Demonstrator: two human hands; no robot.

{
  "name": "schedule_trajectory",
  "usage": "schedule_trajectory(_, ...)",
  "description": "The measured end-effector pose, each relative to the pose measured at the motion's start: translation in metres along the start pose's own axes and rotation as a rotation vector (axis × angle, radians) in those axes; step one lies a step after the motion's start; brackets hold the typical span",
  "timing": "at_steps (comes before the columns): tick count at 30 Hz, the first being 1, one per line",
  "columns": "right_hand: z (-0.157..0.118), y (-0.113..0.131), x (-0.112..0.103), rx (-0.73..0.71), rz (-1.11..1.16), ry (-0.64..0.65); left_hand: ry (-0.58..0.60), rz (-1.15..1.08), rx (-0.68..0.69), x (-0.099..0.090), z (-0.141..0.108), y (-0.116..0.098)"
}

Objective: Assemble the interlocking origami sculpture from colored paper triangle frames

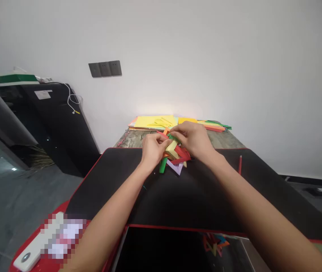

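A many-coloured folded-paper model (174,153) of interlocked strips, in red, green, pale yellow, orange and lilac, is held over the far part of the black mat (194,196). My left hand (153,148) pinches its left upper side between thumb and fingers. On the right upper side, my right hand (193,138) has thumb and forefinger closed on a green strip (172,137) of the model. The fingers hide part of the upper strips. A lilac corner and a green end stick out at the bottom, close to the mat.
Sheets of coloured paper (152,121) are stacked by the wall. A red pen-like stick (239,165) lies on the mat at right. In front, a dark glossy panel (163,249) reflects the model. A white device (37,243) rests on a red surface at lower left.
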State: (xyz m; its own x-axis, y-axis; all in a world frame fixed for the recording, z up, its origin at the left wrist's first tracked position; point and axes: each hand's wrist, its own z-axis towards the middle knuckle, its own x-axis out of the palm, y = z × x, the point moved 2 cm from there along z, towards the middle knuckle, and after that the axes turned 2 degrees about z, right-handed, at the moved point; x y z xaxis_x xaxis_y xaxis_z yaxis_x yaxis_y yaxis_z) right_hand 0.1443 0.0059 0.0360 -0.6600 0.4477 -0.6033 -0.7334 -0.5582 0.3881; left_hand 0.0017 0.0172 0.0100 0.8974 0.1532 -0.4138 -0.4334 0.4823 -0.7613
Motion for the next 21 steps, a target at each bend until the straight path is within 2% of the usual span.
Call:
schedule_trajectory(9,0.02,-0.008,0.003,0.082,0.252,0.101,0.102,-0.071,0.018,-0.025,0.021,0.005)
schedule_trajectory(16,0.03,-0.018,0.006,0.106,0.394,0.146,0.178,0.062,0.166,-0.02,0.044,0.0)
schedule_trajectory(21,0.032,-0.03,0.003,0.141,0.453,0.153,0.369,0.071,0.221,-0.012,0.061,-0.004)
